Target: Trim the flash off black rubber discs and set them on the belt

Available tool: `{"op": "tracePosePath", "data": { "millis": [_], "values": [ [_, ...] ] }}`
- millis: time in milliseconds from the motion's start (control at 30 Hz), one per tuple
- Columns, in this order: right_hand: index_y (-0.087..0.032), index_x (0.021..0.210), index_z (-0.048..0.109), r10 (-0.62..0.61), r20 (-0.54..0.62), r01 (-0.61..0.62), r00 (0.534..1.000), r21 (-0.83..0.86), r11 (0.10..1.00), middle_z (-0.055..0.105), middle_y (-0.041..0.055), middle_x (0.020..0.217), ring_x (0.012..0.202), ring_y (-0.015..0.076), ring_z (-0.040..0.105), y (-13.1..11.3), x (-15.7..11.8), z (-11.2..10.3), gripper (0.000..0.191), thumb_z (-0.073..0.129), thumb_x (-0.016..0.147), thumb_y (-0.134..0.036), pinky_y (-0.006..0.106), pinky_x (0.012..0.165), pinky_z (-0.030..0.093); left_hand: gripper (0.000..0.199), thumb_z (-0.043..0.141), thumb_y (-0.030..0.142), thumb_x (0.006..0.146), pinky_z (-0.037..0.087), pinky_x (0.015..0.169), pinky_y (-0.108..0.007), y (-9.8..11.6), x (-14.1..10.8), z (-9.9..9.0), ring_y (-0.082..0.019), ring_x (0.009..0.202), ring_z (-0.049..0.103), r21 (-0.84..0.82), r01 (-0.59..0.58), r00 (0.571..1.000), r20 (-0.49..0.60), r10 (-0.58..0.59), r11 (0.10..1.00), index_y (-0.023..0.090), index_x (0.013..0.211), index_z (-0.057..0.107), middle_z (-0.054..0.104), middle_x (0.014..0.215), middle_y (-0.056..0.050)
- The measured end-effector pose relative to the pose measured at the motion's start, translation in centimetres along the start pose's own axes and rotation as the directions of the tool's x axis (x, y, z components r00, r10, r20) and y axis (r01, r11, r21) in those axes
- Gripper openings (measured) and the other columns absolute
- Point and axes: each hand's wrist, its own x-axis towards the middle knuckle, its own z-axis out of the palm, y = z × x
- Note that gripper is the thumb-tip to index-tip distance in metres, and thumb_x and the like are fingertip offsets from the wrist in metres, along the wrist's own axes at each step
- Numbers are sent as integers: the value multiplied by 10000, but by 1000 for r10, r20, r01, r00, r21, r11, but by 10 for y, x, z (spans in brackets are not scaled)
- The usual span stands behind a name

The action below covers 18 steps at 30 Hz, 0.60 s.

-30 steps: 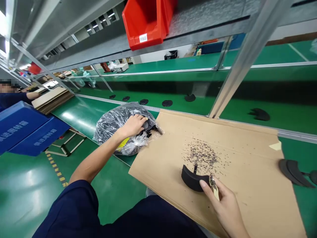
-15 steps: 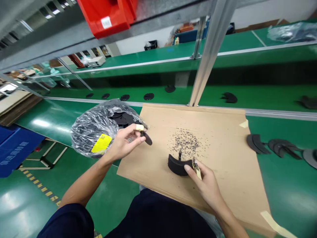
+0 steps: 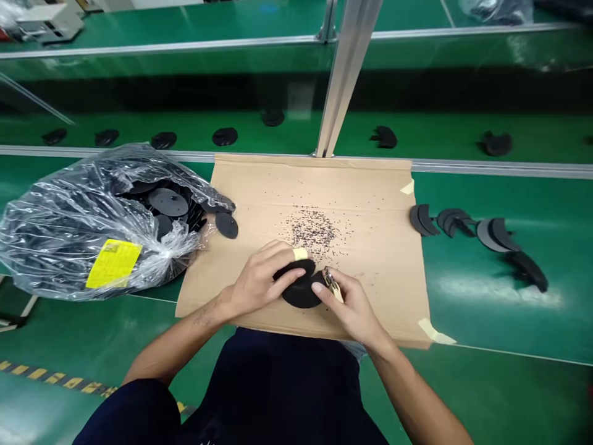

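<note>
My left hand (image 3: 259, 281), its fingertip wrapped in pale yellow tape, pinches a thin black oval disc (image 3: 294, 269). The disc meets a stack of curved black pieces (image 3: 302, 298) low over the cardboard sheet (image 3: 384, 241). At the stack's right end, the thumb of my right hand (image 3: 356, 312) presses on the black pieces. That same hand grips a small metal tool (image 3: 330, 281), which looks like nippers; its jaws are partly hidden. Many tiny black scraps (image 3: 315, 232) lie scattered on the cardboard just beyond both hands.
A clear plastic bag (image 3: 50, 216) full of black discs lies open at the left, with a loose disc (image 3: 227, 225) by its mouth. Fanned black pieces (image 3: 456, 221) rest on the green bench at right. A metal post (image 3: 345, 80) rises behind the cardboard.
My left hand has carried the disc from beside the bag rightward to the black stack in my right hand. The view has tilted down and turned.
</note>
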Motion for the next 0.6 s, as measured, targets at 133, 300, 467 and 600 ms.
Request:
{"op": "tracePosePath", "data": {
  "millis": [133, 300, 467, 600],
  "values": [
    [-208, 808, 561, -12, -6, 12, 1000, -46, 999, 488, -17, 740, 712, 154, 440, 0, 2, 0, 351, 597, 926, -537, 283, 683, 410, 202, 542, 202, 1001, 609, 838, -308, -4, -3, 1, -179, 985, 686, 121, -89, 994, 74, 80, 989, 188, 1180, 635, 692, 1090, -94],
    [-201, 854, 590, -12, 24, 14, 1000, -87, 996, 531, 0, 781, 749, 164, 461, 2, 5, -3, 323, 585, 938, -514, 296, 717, 427, 234, 524, 190, 1004, 622, 903, -307, -4, -7, 3, -186, 1083, 685, 159, -92, 989, 131, 71, 983, 183, 1220, 613, 665, 1207, -110],
    [-199, 878, 613, -5, 26, 8, 1000, -100, 995, 569, 13, 802, 768, 174, 478, 3, 5, -2, 340, 576, 941, -531, 308, 738, 447, 240, 528, 212, 1003, 628, 921, -315, -6, -9, 7, -194, 1073, 699, 169, -82, 993, 101, 66, 982, 192, 1225, 617, 676, 1179, -102],
    [-199, 902, 623, 4, 36, -1, 999, -95, 995, 585, 17, 813, 782, 182, 499, 1, 6, -3, 332, 581, 936, -527, 317, 755, 459, 224, 553, 213, 995, 637, 889, -287, -7, -10, 8, -188, 1042, 716, 236, -143, 989, 57, 133, 961, 178, 1205, 625, 698, 1148, -99]
  ]
}}
